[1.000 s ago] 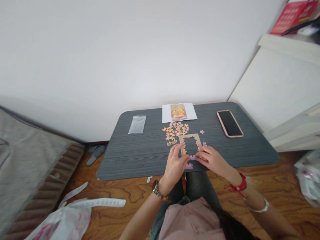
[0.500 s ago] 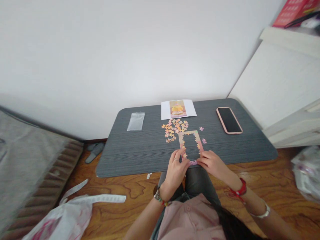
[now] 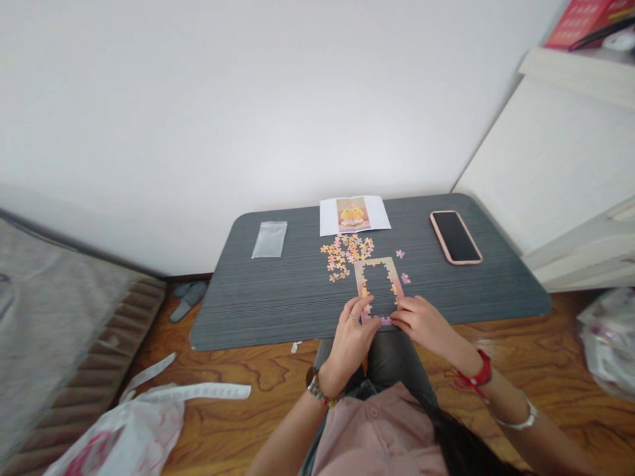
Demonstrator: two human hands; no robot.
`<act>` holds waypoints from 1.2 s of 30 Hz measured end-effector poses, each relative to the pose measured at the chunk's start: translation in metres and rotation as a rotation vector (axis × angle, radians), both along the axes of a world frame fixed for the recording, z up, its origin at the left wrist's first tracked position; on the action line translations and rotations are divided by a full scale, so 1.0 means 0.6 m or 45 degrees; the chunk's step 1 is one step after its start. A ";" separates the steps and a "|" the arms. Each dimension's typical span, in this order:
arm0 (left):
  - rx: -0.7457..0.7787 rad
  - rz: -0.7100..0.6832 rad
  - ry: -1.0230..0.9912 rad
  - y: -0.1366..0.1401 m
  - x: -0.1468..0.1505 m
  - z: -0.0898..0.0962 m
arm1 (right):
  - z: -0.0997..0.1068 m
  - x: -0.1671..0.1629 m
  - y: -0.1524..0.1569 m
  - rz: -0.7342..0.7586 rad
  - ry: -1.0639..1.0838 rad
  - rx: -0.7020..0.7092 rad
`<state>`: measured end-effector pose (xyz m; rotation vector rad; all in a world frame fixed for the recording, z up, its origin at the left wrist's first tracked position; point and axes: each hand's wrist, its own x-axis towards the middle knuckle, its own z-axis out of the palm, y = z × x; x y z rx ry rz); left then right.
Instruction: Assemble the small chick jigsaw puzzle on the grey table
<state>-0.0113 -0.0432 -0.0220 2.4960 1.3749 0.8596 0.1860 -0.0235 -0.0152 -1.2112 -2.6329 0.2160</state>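
A joined jigsaw puzzle border (image 3: 373, 262) lies at the front edge of the table, forming a rectangle with an open middle. My left hand (image 3: 349, 338) has its thumb and fingers on the border's lower left corner, covering part of it. On the lower right corner, the fingers of my right hand (image 3: 427, 325) are closed over the border, so any single piece under them is hidden. Above and left of the border is a heap of loose puzzle pieces (image 3: 353, 247). Two pinkish puzzle pieces (image 3: 405, 278) lie to its right, apart from each other.
A picture sheet (image 3: 380, 213) with a yellow character lies at the back of the dark table (image 3: 278, 297). A clear plastic bag (image 3: 270, 239) is at the left, and a phone (image 3: 455, 237) in a pink case is at the right. Behind rises a white wall.
My left hand has shifted slightly right along the border's bottom edge, its thumb nearer the middle. My right hand stays at the lower right corner. The view has moved slightly.
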 end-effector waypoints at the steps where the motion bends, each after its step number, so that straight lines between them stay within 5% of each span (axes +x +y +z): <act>1: 0.006 -0.006 0.015 0.000 0.000 0.000 | 0.001 -0.001 -0.001 -0.005 0.004 0.011; 22: 0.019 -0.025 0.079 -0.012 0.003 -0.007 | -0.002 -0.017 -0.043 -0.047 0.055 0.167; 30: 0.009 -0.009 0.045 0.010 0.001 0.000 | -0.010 0.054 0.051 -0.456 0.289 0.096; 36: 0.009 -0.027 0.064 0.016 0.006 0.005 | -0.033 0.077 0.127 -0.483 0.297 0.100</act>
